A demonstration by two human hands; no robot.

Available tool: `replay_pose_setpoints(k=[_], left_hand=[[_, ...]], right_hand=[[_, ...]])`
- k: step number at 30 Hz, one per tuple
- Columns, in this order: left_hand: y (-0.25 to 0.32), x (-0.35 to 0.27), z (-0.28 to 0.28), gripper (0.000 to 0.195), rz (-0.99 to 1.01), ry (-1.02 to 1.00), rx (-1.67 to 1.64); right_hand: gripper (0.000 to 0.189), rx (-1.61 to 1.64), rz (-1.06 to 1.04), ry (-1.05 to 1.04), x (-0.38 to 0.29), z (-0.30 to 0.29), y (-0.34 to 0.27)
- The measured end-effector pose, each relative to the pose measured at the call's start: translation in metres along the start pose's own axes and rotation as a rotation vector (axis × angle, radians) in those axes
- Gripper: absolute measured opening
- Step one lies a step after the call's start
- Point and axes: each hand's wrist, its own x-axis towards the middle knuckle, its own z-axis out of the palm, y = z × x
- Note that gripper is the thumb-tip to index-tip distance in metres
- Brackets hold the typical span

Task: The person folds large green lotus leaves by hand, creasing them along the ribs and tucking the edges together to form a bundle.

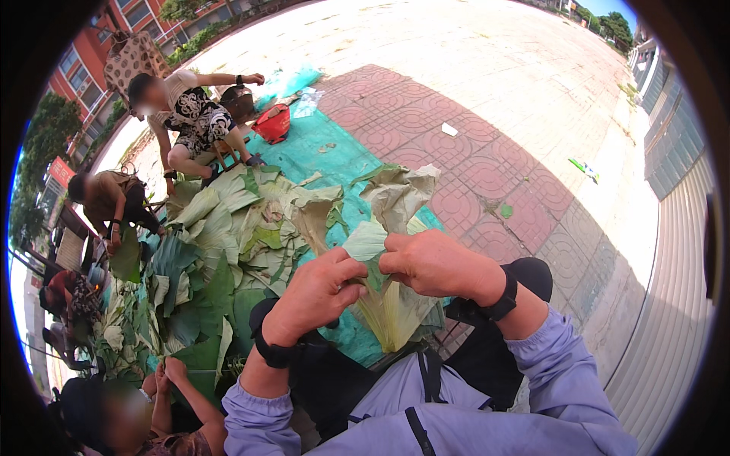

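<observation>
Over my lap, my left hand [316,293] and my right hand [439,265] are close together, each pinching the edge of a large wilted leaf that looks like a lotus leaf [389,322]. Its pale ribs fan up from a yellowish base near my lap. A light green flap [365,242] stands up between my fingers. Just beyond, a dry, crumpled beige leaf [393,194] rises behind my right hand. A wide heap of green and faded leaves [228,228] lies to my left. My curled fingers partly hide where they meet the leaf.
Under the leaves spreads a turquoise sheet [342,148] on patterned paving [456,176]. A red bag [272,123] and a dark bucket [236,102] stand at its far end. Several people sit around the heap; one person's hands [171,370] work close on my left. Ribbed shutters [667,273] line the right.
</observation>
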Motion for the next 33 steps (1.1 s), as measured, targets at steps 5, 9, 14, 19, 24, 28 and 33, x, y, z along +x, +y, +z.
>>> replay_pose_setpoints(k=[5,9,14,19,24,28,33], left_hand=[[-0.006,-0.004,0.002,0.015,0.009,-0.013,0.078],[-0.007,-0.004,0.004,0.013,0.004,-0.022,0.126],[-0.009,-0.007,0.003,0.011,0.000,-0.016,0.031],[-0.010,-0.008,0.003,0.010,0.018,-0.028,0.033],[-0.012,-0.005,0.001,0.011,-0.044,-0.066,0.045],[-0.016,-0.006,0.002,0.011,-0.006,-0.058,0.018],[-0.021,-0.008,0.001,0.011,0.017,-0.037,0.005]], right_hand=[[0.022,0.081,-0.039,-0.172,0.004,0.016,-0.009],[0.028,0.198,-0.020,-0.190,0.002,0.022,-0.008],[0.027,0.227,-0.107,-0.063,0.006,0.043,0.001],[0.026,0.132,-0.129,-0.166,0.009,0.049,0.006],[0.022,0.053,-0.111,-0.224,0.008,0.049,0.004],[0.016,0.092,-0.143,-0.181,0.008,0.054,0.008],[0.012,0.096,-0.112,-0.220,0.005,0.056,0.012]])
